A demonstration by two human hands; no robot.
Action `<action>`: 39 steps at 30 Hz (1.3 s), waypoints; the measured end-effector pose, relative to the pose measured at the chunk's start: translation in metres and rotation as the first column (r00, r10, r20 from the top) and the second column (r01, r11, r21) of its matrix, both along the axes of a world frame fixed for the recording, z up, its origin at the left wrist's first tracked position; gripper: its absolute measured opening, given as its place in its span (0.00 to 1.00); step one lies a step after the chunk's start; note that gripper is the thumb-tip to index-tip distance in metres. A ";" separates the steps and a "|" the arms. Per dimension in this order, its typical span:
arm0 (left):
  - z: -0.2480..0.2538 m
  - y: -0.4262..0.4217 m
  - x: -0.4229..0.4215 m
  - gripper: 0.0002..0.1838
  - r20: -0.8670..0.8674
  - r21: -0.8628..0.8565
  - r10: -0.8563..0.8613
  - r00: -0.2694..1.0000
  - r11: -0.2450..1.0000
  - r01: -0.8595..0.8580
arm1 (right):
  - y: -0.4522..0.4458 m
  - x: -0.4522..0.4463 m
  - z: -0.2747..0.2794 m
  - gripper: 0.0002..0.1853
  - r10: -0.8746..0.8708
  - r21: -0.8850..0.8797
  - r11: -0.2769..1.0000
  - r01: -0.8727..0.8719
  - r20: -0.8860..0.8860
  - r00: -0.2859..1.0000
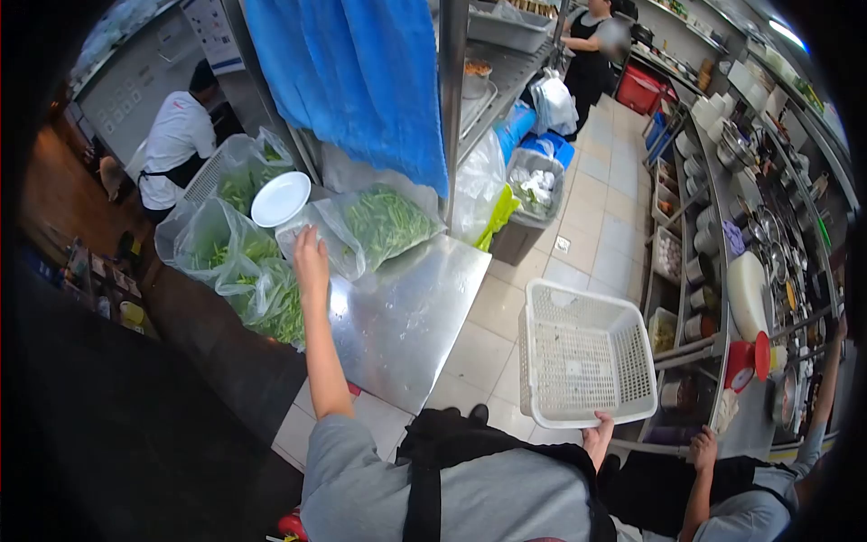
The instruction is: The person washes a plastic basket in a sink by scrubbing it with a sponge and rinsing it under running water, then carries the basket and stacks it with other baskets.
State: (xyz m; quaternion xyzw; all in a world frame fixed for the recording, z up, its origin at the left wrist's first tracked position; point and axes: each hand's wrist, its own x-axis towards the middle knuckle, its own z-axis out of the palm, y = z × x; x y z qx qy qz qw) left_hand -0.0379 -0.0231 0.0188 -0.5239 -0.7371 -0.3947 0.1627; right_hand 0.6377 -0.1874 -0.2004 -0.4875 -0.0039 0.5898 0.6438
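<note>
My left hand (pixel 311 255) reaches over the metal table, fingers stretched out against the lower part of a white kitchen scale with a round top plate (pixel 281 200). I cannot make out whether it grips the scale. Right of it lies a clear plastic bag of cut green vegetables (pixel 390 221); to its left, bags of leafy greens (pixel 276 303) sit in and around a basket. My right hand (pixel 597 437) is closed on the near rim of a white perforated plastic basket (pixel 578 361), held tilted above the floor, with nothing in it.
The steel table (pixel 411 321) has a corner by the aisle. A blue cloth (pixel 357 81) hangs above it. A lined bin (pixel 533 203) stands beyond. Along the right runs a shelf rack (pixel 713 262) with a red scale (pixel 742 361). A person (pixel 722 488) stands close at right; others are further off.
</note>
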 end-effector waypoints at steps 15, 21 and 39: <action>-0.058 -0.044 0.181 0.13 0.278 -0.101 -0.531 0.801 0.813 0.574 | 0.011 -0.067 0.054 0.38 -0.305 -0.089 0.952 0.292 -0.272 0.913; -0.062 -0.019 0.287 0.08 0.320 -0.092 -0.720 0.615 0.622 0.777 | 0.046 -0.035 0.047 0.38 -0.191 0.010 0.980 0.201 -0.273 0.943; -0.078 0.016 0.434 0.48 0.290 -0.259 -0.857 0.425 0.357 0.897 | 0.067 0.000 0.034 0.45 -0.637 -0.550 0.704 0.449 -0.211 0.741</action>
